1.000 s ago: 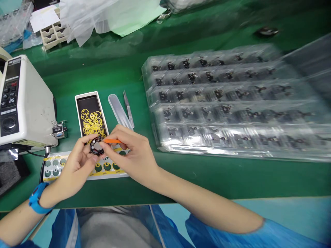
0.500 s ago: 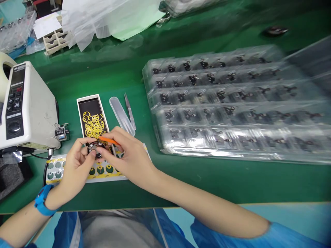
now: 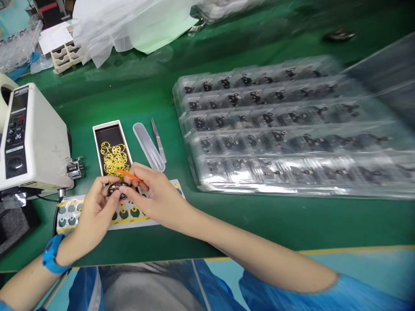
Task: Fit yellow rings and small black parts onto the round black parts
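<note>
My left hand [image 3: 94, 211] pinches a small round black part [image 3: 116, 190] between thumb and fingers, just above a sticker sheet [image 3: 69, 214] with green dots and yellow strips. My right hand [image 3: 155, 196] grips a thin orange stick [image 3: 129, 176] and its fingertips press on the same round part. Both hands meet over the near end of a narrow black box [image 3: 112, 149] that holds yellow ring-shaped pieces. A blue wristband [image 3: 52, 255] sits on my left wrist.
A white machine [image 3: 29, 138] with buttons stands at the left, a small hand counter [image 3: 74, 167] beside it. Tweezers [image 3: 158, 140] and a clear cap [image 3: 147, 146] lie behind my hands. Stacked clear trays [image 3: 292, 125] of small black parts fill the right. Plastic bags [image 3: 129, 21] lie at the back.
The round part has tipped from facing me to lying flatter between my fingers. Both hands drifted slightly left and lower; the orange stick shifted with my right hand.
</note>
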`<state>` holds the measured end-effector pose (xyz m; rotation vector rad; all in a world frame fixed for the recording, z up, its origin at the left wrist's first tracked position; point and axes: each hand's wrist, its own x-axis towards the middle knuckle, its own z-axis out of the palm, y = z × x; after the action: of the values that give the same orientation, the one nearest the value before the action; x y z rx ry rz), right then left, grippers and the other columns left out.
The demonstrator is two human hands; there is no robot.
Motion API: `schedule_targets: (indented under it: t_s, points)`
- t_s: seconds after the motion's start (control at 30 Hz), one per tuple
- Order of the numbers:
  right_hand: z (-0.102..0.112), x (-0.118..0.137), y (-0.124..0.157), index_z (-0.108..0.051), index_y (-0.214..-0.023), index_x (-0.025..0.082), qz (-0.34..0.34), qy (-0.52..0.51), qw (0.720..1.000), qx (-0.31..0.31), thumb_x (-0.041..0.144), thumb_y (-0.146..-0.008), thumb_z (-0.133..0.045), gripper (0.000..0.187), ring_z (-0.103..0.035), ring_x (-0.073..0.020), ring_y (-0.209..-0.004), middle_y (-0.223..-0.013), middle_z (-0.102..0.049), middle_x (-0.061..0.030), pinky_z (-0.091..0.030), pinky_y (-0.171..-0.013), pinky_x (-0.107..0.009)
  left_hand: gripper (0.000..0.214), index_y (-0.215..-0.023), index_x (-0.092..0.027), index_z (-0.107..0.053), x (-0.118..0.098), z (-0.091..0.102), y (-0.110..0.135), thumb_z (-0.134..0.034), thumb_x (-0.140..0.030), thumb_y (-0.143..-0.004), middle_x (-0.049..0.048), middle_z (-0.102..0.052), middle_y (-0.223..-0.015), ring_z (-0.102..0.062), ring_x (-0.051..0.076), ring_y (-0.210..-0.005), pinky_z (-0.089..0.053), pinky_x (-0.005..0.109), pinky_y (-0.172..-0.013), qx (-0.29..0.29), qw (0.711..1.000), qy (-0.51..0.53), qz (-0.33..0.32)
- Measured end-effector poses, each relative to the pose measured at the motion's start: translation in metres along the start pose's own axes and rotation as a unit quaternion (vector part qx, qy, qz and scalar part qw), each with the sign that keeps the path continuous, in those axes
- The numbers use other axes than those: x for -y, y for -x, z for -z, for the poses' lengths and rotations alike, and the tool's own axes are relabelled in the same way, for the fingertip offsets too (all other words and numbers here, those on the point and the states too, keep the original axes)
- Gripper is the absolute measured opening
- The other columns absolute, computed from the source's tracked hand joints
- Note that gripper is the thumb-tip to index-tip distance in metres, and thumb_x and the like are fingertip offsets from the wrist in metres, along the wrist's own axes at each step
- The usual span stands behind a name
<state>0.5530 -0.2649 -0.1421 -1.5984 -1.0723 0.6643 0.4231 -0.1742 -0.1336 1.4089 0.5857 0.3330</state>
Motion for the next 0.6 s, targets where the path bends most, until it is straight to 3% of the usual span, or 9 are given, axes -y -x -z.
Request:
schedule_targets:
  t_s: [0.13,0.23,0.33,0.43,0.5,0.6]
  points:
    - [0.004,0.001,0.0,-0.052,-0.079,0.018,0.034,-0.033,0.998,-0.038,0.022,-0.084,-0.058,0.009,-0.036,-0.0086,-0.054,-0.067,-0.042,0.0052,-0.03,-0.049,-0.022,0.01,-0.087,-0.018,-0.062,-0.007,0.004,-0.003,-0.065,-0.027,-0.084,-0.0008,-0.058,-0.077,-0.058,0.011,-0.07,-0.053,0.02,-0.065,-0.022,0.998,-0.052,-0.012]
    - [0.009,0.004,0.004,-0.054,-0.097,0.02,0.143,-0.008,0.982,-0.126,0.019,-0.088,-0.056,0.009,-0.041,-0.009,-0.055,-0.071,-0.049,0.0035,-0.034,-0.049,-0.022,0.009,-0.075,-0.016,-0.063,-0.01,0.007,-0.006,-0.07,-0.022,-0.076,-0.0021,-0.054,-0.072,-0.054,0.009,-0.064,-0.048,0.016,-0.058,-0.066,0.996,-0.047,-0.024]
    - [0.009,0.005,0.011,-0.058,-0.092,0.019,0.313,0.133,0.92,-0.193,0.015,-0.088,-0.053,0.008,-0.048,-0.0116,-0.06,-0.073,-0.057,-0.0008,-0.039,-0.052,-0.023,0.013,-0.069,-0.015,-0.059,-0.011,0.009,-0.008,-0.071,-0.016,-0.07,-0.0037,-0.056,-0.063,-0.05,0.006,-0.059,-0.042,0.012,-0.054,-0.091,0.995,-0.029,0.001]
    - [0.002,0.003,0.017,-0.062,-0.088,0.019,0.43,0.275,0.837,-0.198,0.014,-0.088,-0.052,0.011,-0.047,-0.0113,-0.058,-0.077,-0.066,-0.0028,-0.037,-0.049,-0.024,0.02,-0.067,-0.015,-0.053,-0.013,0.01,-0.008,-0.072,-0.012,-0.065,-0.0047,-0.059,-0.059,-0.05,0.005,-0.055,-0.041,0.011,-0.053,-0.087,0.996,0.001,0.032]
    - [-0.003,0.001,0.018,-0.064,-0.087,0.019,0.453,0.318,0.81,-0.195,0.015,-0.089,-0.052,0.013,-0.049,-0.0112,-0.059,-0.084,-0.07,-0.0035,-0.037,-0.049,-0.025,0.025,-0.07,-0.017,-0.05,-0.014,0.009,-0.007,-0.074,-0.01,-0.063,-0.0067,-0.059,-0.056,-0.049,0.004,-0.05,-0.039,0.01,-0.048,-0.08,0.996,0.027,0.04]
    - [-0.006,-0.001,0.016,-0.064,-0.089,0.018,0.405,0.35,0.821,-0.197,0.016,-0.09,-0.054,0.01,-0.054,-0.0134,-0.062,-0.092,-0.073,-0.0068,-0.039,-0.052,-0.027,0.03,-0.085,-0.017,-0.056,-0.016,0.005,-0.005,-0.076,-0.011,-0.063,-0.0064,-0.063,-0.059,-0.053,0.004,-0.047,-0.045,0.011,-0.048,-0.066,0.995,0.055,0.048]
